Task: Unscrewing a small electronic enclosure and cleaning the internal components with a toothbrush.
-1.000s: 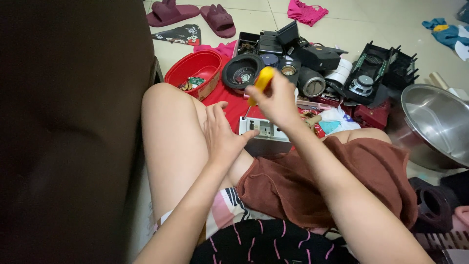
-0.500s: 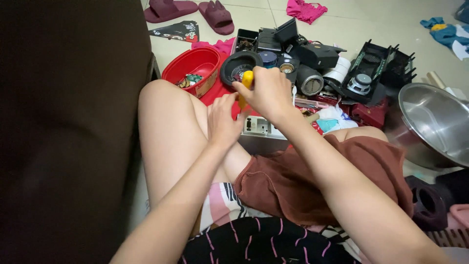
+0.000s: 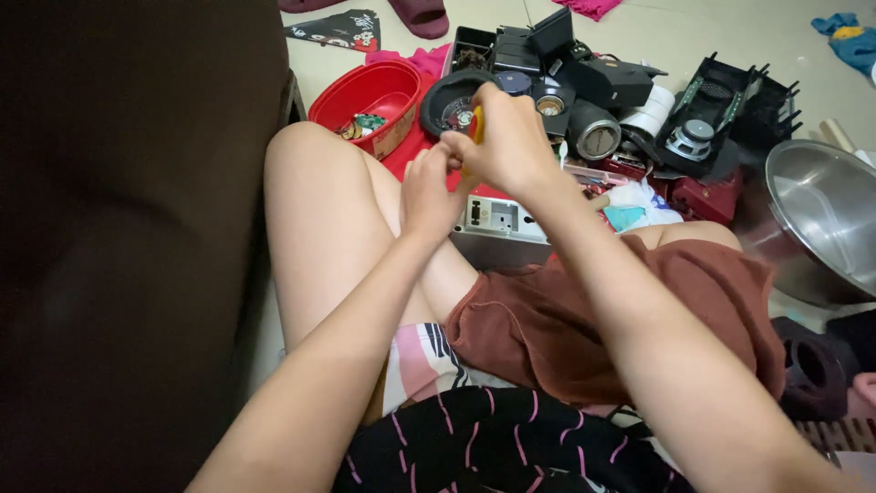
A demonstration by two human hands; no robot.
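My right hand (image 3: 511,146) is closed around a yellow-handled tool (image 3: 477,128), most likely a screwdriver; only a sliver of the handle shows past my fingers. My left hand (image 3: 431,187) is raised against it, fingertips touching the right hand's fingers near the tool. What the left fingers pinch is hidden. Both hands hover above a grey metal box with sockets (image 3: 497,219) that lies between my knees.
A red plastic basin (image 3: 370,96) with small parts sits at the back left. Black speaker parts and casings (image 3: 584,82) crowd the floor behind. A large steel bowl (image 3: 821,219) stands at right. A dark sofa side (image 3: 128,228) fills the left.
My left hand rose off my thigh and met the right hand. The right hand drew in, covering more of the yellow handle. The view shifted slightly.
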